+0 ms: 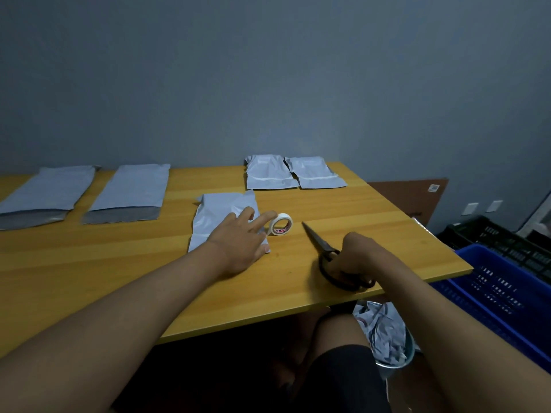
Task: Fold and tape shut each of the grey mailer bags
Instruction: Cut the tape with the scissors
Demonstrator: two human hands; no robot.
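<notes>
A folded grey mailer bag (pixel 219 213) lies in the middle of the wooden table (pixel 343 210). My left hand (pixel 241 236) rests flat on it, fingers straight, its fingertips touching a white tape roll (pixel 281 224) that stands on edge just to the right. My right hand (pixel 356 254) grips the handles of black scissors (pixel 320 241), whose closed blades lie on the table pointing toward the roll. Two folded, taped bags (pixel 268 174) (pixel 316 172) sit at the far edge. Two unfolded bags (pixel 47 192) (pixel 129 193) lie flat at the left.
A blue plastic crate (pixel 504 296) stands by the table's right edge, with a black crate (pixel 504 242) behind it. A bin (pixel 387 335) with crumpled grey scraps sits under the front edge beside my knee. A grey wall rises behind the table.
</notes>
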